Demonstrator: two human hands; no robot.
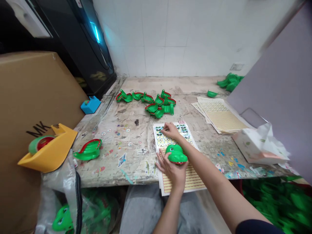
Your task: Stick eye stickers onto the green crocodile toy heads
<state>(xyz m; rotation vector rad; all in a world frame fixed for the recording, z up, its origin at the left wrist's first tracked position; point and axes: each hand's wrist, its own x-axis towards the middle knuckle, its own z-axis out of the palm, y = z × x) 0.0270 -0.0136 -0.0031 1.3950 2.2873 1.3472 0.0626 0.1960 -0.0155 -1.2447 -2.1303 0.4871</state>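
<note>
My left hand (173,170) is wrapped round a green toy crocodile head (175,153) with an eye on it and a red, toothed mouth edge. It rests over the lower part of a sticker sheet (159,139). My right hand (171,131) is at the sheet's upper part, among rows of round eye stickers. Its thumb and fingertips are pinched together at the stickers; whatever is between them is too small to make out. Yellow strips with dark lines fill the sheet's lower half. Another sheet edge shows beneath it.
Several green jaw pieces (157,109) lie in a group farther back. One jaw piece (89,150) lies left, near yellow (57,151) and blue (90,105) tape dispensers. More sheets (219,113) and a tissue box (258,146) are right. Below the table, a plastic bag (60,185) holds crocodile heads.
</note>
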